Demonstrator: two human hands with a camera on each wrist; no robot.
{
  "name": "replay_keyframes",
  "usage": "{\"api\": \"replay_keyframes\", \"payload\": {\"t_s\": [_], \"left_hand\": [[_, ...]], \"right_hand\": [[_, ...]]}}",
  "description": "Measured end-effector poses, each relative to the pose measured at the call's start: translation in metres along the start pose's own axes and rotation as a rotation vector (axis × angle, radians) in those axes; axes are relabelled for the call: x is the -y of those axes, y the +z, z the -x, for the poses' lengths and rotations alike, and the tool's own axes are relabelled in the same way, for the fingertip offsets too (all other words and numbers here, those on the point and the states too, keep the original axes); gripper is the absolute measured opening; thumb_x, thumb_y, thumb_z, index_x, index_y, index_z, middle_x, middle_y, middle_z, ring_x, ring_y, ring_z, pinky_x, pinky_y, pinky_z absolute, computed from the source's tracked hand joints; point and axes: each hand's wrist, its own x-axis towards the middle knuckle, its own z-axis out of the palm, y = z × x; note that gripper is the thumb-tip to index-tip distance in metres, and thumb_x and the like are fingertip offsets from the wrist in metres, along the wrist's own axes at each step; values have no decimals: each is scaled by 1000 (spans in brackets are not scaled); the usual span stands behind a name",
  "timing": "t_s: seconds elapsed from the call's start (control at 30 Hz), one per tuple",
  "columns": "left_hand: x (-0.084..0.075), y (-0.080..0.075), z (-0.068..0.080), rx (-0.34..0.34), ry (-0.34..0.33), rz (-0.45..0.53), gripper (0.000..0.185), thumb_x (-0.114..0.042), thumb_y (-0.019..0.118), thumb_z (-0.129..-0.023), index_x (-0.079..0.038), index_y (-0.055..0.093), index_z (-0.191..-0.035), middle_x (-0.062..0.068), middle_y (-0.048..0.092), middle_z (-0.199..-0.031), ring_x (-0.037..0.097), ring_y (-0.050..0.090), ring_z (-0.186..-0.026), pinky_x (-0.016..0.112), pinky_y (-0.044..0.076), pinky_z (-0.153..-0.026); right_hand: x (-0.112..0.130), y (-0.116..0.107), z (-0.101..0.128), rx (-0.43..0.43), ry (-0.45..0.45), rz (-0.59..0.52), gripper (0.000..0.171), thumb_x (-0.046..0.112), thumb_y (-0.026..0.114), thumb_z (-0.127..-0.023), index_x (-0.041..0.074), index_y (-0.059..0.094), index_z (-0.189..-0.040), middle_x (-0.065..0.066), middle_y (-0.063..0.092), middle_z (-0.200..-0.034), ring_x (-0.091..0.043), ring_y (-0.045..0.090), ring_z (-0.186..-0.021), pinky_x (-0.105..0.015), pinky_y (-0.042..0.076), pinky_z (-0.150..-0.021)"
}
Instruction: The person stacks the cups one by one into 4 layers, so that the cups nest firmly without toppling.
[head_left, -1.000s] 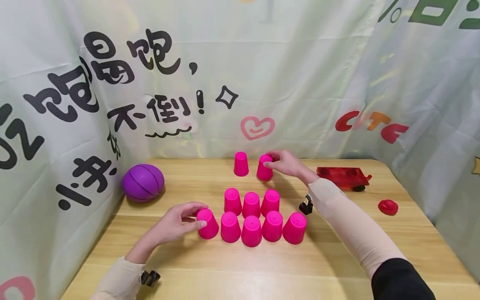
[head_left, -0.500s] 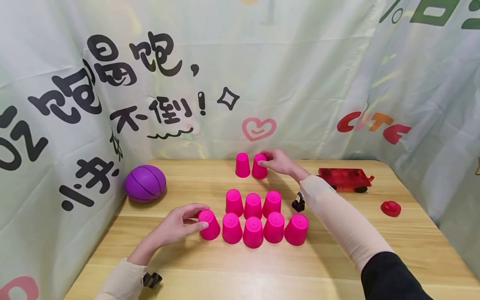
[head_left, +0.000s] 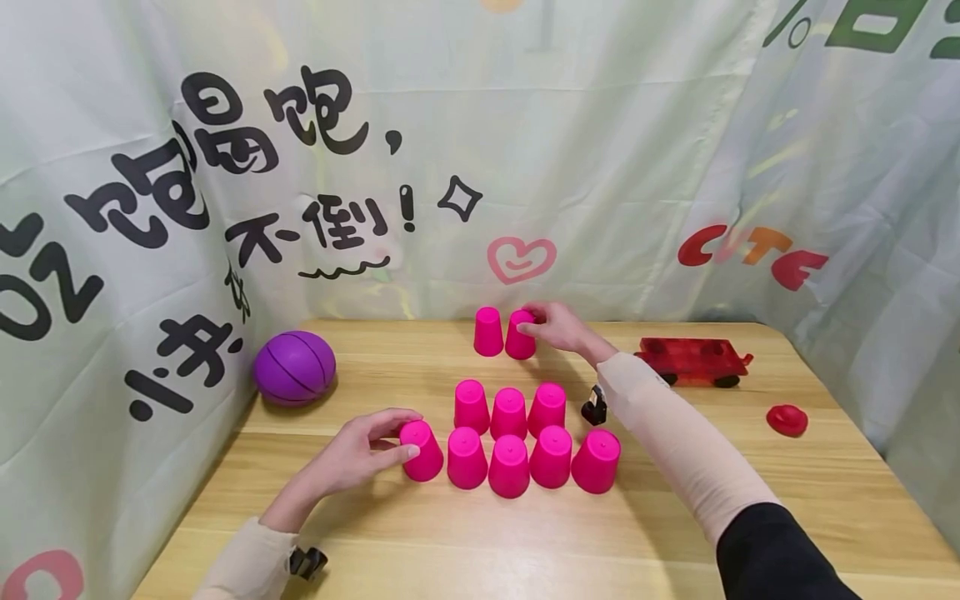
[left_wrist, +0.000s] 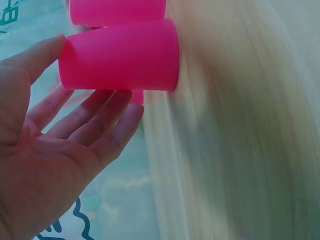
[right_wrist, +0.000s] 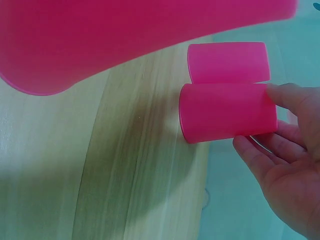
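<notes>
Wooden table [head_left: 420,542] with upturned pink cups [head_left: 509,467], purple ball [head_left: 294,367], red toy car [head_left: 693,361], red cap [head_left: 787,420].

The cloth backdrop [head_left: 600,150] carries black handwritten Chinese characters, among them "不倒!" [head_left: 352,221]. To the right, the same cloth reads "CUTE" [head_left: 752,252] in red and orange letters.

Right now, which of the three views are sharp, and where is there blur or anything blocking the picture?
Head view: sharp and evenly lit, soft shadows under the pink cups. Left wrist view: the cup at the left hand is fairly clear, the table smeared by blur. Right wrist view: a large unfocused pink shape covers the top; the cup by the right hand is clearer.
</notes>
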Motion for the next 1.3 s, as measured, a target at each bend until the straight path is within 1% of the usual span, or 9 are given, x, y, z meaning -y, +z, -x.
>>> {"api": "replay_keyframes", "payload": {"t_s": [0.1, 0.27, 0.37, 0.63, 0.73, 0.87, 1.03, 1.2, 1.3], "left_hand": [[0, 1, 0, -4, -6, -8, 50, -29, 78, -97, -6, 64, -140, 11, 73, -131, 29, 70, -121, 31, 61, -96], [0, 2, 0, -5, 2, -13, 54, -30, 79, -96, -5, 62, -142, 11, 71, -135, 35, 68, -126, 48, 58, -103], [2, 3, 0, -8, 10, -4, 58, -29, 80, -95, -2, 60, -143, 12, 71, -136, 37, 67, -126, 54, 56, -104], [4, 6, 2, -23, 34, -3, 55, -26, 80, -95, -2, 61, -141, 14, 73, -131, 35, 70, -120, 49, 59, -101], [5, 6, 2, -29, 24, 5, 52, -26, 80, -95, -5, 63, -140, 14, 73, -130, 34, 71, -119, 47, 60, -101], [5, 4, -1, -63, -4, 9, 50, -25, 82, -94, -8, 64, -138, 12, 74, -129, 32, 72, -116, 40, 61, -98], [4, -2, -13, -127, -23, -9, 48, -24, 83, -93, -7, 66, -135, 12, 75, -125, 27, 72, -110, 31, 62, -91], [0, -9, -39, -171, -26, -8, 49, -23, 82, -94, -4, 65, -136, 13, 75, -122, 28, 71, -110, 33, 62, -90], [-2, -13, -56, -202, -23, -19, 50, -22, 81, -95, -4, 63, -137, 16, 74, -123, 30, 71, -110, 33, 61, -89]], "right_hand": [[0, 0, 1, -5, 2, -8, 41, 21, 70, -102, 0, 65, -136, -16, 71, -117, -31, 64, -104, -42, 58, -92], [-2, 0, 2, -9, 6, -17, 44, 22, 69, -102, 0, 63, -140, -18, 71, -123, -32, 65, -109, -45, 58, -96], [-1, 0, 1, -9, 16, -28, 48, 23, 69, -102, -1, 61, -143, -20, 70, -128, -35, 65, -114, -47, 59, -99], [0, 1, 0, -3, 38, -31, 49, 23, 69, -102, 0, 60, -144, -19, 69, -128, -36, 65, -115, -48, 59, -100], [0, 1, 0, -6, 52, -37, 55, 24, 69, -102, -2, 55, -149, -21, 66, -136, -38, 64, -121, -49, 58, -104], [6, -4, 6, -32, 67, -68, 64, 27, 69, -102, -5, 48, -153, -26, 59, -147, -43, 60, -132, -52, 56, -108], [17, -16, 21, -94, 32, -82, 59, 26, 70, -100, -5, 55, -148, -26, 61, -146, -42, 61, -131, -53, 56, -106], [26, -26, 43, -136, -24, -63, 46, 24, 72, -99, -2, 65, -137, -23, 69, -133, -39, 67, -119, -52, 59, -100], [29, -30, 59, -141, -43, -54, 45, 24, 74, -99, 0, 67, -135, -21, 71, -131, -36, 69, -116, -52, 59, -99]]}}
